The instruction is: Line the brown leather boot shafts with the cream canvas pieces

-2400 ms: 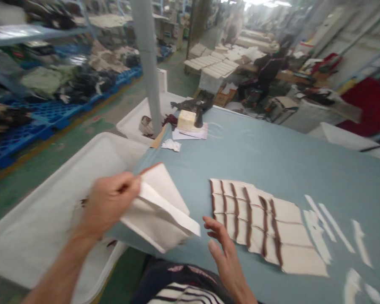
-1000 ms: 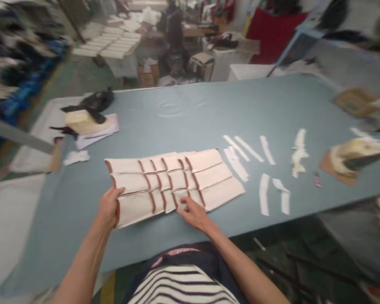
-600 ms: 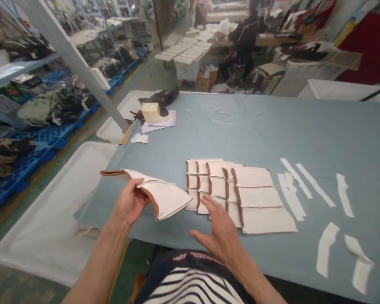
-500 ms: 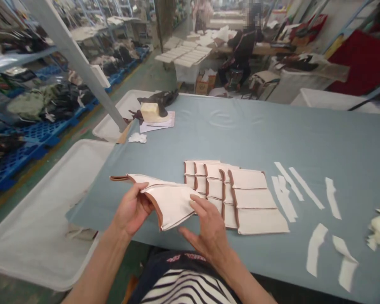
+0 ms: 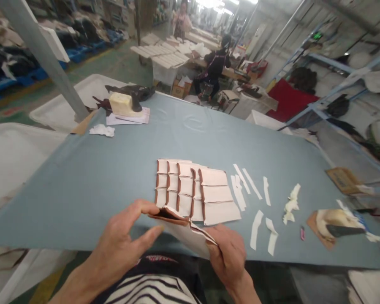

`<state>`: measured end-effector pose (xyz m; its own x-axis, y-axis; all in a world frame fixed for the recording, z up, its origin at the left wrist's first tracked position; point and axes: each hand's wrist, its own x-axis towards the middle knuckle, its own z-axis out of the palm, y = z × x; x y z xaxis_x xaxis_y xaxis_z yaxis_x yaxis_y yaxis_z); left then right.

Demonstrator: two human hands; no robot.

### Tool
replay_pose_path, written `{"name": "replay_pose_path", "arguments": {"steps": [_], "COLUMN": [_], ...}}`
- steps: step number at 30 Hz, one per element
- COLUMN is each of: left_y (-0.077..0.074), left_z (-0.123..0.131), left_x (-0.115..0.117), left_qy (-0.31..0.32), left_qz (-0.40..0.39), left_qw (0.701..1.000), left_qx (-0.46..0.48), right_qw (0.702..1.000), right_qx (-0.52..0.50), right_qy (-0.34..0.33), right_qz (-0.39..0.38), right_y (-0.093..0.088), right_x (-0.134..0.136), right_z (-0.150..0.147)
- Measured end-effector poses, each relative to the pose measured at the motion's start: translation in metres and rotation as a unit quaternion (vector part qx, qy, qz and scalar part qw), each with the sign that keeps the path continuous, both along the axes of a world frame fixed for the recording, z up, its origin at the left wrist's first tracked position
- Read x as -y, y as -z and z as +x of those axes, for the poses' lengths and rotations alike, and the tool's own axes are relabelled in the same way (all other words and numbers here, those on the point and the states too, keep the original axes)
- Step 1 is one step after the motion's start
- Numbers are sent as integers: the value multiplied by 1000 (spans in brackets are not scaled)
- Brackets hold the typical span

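Both my hands hold a small stack of cream fabric pieces with brown edging (image 5: 186,230) just above the near edge of the blue-grey table (image 5: 120,169). My left hand (image 5: 125,240) pinches the stack's left brown end between thumb and fingers. My right hand (image 5: 229,253) grips its right end from below. Just beyond lie rows of the same cream pieces (image 5: 193,190), overlapped flat on the table.
White strips (image 5: 256,202) and crumpled scraps (image 5: 290,204) lie right of the rows. A yellowish block (image 5: 122,104) sits on papers at the far left. White trays (image 5: 9,152) stand left of the table. A person (image 5: 213,69) sits at a distant bench.
The cream stack has come down and closer to me, and my right hand has closed on its right end. The view has swung to the right.
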<state>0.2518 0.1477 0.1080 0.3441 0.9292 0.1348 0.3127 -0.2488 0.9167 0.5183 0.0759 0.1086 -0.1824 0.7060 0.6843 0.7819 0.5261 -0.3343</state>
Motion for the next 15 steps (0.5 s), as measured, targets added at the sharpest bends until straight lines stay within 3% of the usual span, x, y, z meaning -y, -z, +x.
{"name": "replay_pose_path", "arguments": {"steps": [4,10,12,15], "left_y": [-4,-35,-44,-52], "left_z": [19,29,31,32], "left_x": [3,0,-4,-8], "left_qy": [103,173,180,185], "left_qz": [-13,-88,-119,-133], "left_qw": [995,980,974,972], "left_qx": [10,-49,-61,-51], "right_qw": [999,990,982,951], "right_qx": [20,32,-15,-179], "right_qy": [9,20,17,29], "right_qz": [-36,-133,-187,-252], "right_y": [-3,-6,-10,-22], "right_x": [21,26,26,24], "right_z": [-2,-21,-28,-36]}}
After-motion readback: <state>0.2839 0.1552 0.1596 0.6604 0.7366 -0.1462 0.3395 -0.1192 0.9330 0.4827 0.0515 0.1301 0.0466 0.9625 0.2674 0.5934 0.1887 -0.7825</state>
